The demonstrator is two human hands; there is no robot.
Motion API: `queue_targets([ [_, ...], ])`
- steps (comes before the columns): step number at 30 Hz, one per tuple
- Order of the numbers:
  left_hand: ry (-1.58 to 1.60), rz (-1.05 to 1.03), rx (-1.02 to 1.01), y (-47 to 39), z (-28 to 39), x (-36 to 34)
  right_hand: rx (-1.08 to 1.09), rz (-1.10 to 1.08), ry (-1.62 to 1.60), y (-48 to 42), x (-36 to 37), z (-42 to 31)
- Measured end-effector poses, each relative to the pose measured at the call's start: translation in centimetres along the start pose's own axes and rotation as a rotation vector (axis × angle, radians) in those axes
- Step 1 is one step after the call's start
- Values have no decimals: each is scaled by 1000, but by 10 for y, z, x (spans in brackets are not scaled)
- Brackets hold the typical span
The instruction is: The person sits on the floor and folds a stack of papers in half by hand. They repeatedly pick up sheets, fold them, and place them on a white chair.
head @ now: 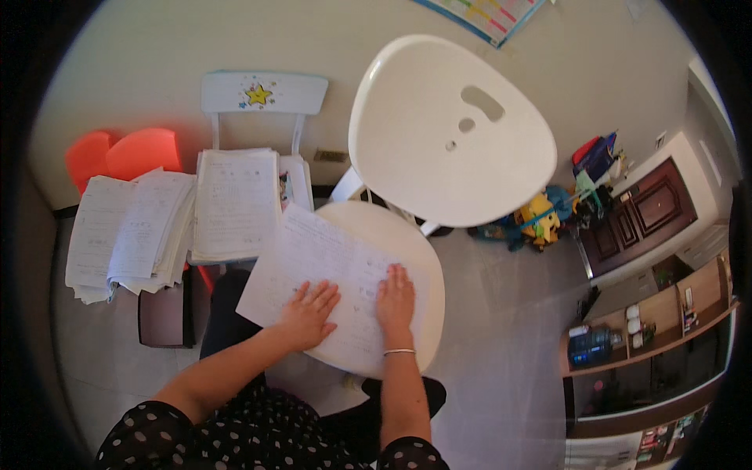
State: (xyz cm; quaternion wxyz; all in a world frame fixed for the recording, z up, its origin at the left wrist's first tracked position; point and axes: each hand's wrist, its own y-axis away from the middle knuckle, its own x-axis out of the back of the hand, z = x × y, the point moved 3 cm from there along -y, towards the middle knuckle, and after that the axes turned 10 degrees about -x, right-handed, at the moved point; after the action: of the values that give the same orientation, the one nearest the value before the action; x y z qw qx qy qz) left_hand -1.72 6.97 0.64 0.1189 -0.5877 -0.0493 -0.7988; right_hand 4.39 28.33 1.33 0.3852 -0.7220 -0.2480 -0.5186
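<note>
A large printed paper sheet (346, 264) lies across the round seat of a white chair (432, 282), its left corner jutting past the seat edge. My left hand (309, 314) rests flat on the lower left of the sheet, fingers spread, holding nothing. On its right part, my right hand (396, 298) presses palm down, with the fingers nearly together; a bangle circles that wrist. To the left, a stack of printed papers (235, 200) sits on a small chair, and a looser pile of papers (132, 229) lies beside it.
The white chair's backrest (449, 129) rises beyond the seat. A small chair's star-decorated backrest (264, 94) and red chairs (144, 150) stand by the wall. An open box (164, 317) is on the floor. Toys (540, 217), a door (640, 217) and shelves (652, 317) are at right.
</note>
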Motion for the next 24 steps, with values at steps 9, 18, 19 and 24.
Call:
queue_targets([
  [9,-77,29,1,-1,2,2,-184,-128,281,41,31,56],
  [18,-64,14,-29,-1,4,13,-68,-84,-310,72,0,-83],
  [19,-55,25,-55,3,-1,13,-69,-92,-259,73,2,-72],
  [24,-103,21,104,25,-43,25,-131,-37,-83,77,29,-14],
])
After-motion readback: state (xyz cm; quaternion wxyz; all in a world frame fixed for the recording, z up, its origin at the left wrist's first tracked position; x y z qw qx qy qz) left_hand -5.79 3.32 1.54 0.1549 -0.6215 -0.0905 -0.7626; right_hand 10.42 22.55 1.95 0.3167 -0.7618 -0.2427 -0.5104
